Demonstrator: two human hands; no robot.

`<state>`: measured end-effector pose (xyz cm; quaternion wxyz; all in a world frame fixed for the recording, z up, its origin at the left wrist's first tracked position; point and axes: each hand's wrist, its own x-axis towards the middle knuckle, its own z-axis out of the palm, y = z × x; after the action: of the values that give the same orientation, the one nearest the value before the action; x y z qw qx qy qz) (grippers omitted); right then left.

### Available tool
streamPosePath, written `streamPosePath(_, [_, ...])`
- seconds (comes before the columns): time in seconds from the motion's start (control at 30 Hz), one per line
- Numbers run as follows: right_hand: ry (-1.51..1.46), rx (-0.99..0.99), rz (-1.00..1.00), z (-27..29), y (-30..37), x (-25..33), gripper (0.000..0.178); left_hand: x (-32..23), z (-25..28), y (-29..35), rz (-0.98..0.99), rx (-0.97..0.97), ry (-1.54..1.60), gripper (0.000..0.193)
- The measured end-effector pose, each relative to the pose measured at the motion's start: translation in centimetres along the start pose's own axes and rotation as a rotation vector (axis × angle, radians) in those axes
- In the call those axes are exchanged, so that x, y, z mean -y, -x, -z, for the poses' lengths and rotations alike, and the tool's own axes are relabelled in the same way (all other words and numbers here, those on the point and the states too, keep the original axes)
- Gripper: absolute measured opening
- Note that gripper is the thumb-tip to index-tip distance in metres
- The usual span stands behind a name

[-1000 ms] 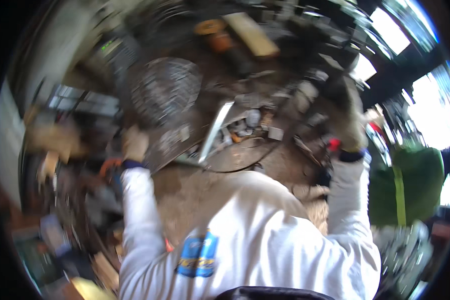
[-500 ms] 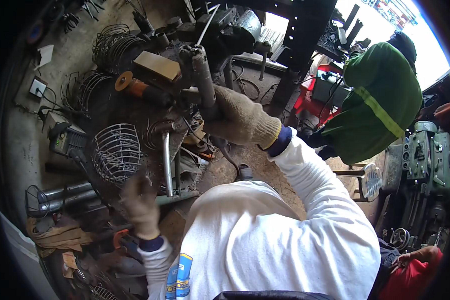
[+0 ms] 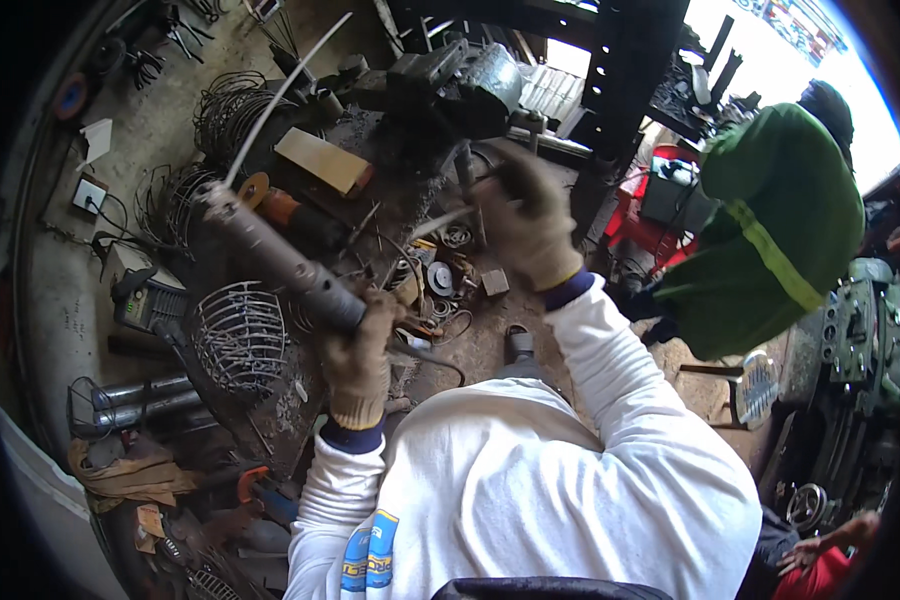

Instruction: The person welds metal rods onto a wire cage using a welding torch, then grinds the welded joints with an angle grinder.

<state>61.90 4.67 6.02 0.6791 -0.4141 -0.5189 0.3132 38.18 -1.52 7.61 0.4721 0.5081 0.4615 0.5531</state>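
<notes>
My gloved left hand [image 3: 358, 365] is closed around the lower end of a grey welding electrode holder [image 3: 295, 262], which tilts up to the left. From its crusted tip a thin pale electrode [image 3: 280, 100] points upward, and a dark cable [image 3: 435, 360] runs out below the hand. My gloved right hand [image 3: 538, 225] is raised to the right of it, apart from the holder and smeared by motion. Beside its fingers is a blurred light metal piece [image 3: 442, 221]; whether they grip it is unclear. An orange angle grinder [image 3: 278, 207] lies behind the holder.
A curved wire cage [image 3: 238, 335] sits left, near a welding machine [image 3: 152, 303]. A tan box [image 3: 320, 160] and wire coils [image 3: 232, 115] lie farther back. At right, a person in green [image 3: 780, 210] bends beside a stool [image 3: 755, 390] and a green lathe [image 3: 860, 330]. A red-clad person [image 3: 820, 570] is lower right.
The electrode holder has passed from my right hand's side into my left hand and tilted leftward. My right hand has moved rightward. The silver tube in front of me has left its place.
</notes>
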Motion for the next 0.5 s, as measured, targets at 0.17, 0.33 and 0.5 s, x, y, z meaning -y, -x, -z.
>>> streamPosePath(0.17, [1.001, -0.317, -0.267, 11.1, -6.3, -17.7, 0.070, -2.5, -3.2, -2.9, -0.033, -0.116, 0.210, 0.030])
streamPosePath(0.33, [-0.052, 0.341, -0.812, 8.5, -6.0, -17.1, 0.043, -3.0, -4.2, -4.1, -0.012, -0.144, 0.183, 0.034])
streamPosePath(0.5, [-0.590, 0.478, -0.304, 9.3, -10.9, -8.5, 0.078, -2.2, -6.2, -4.6, 0.030, -0.279, 0.138, 0.036])
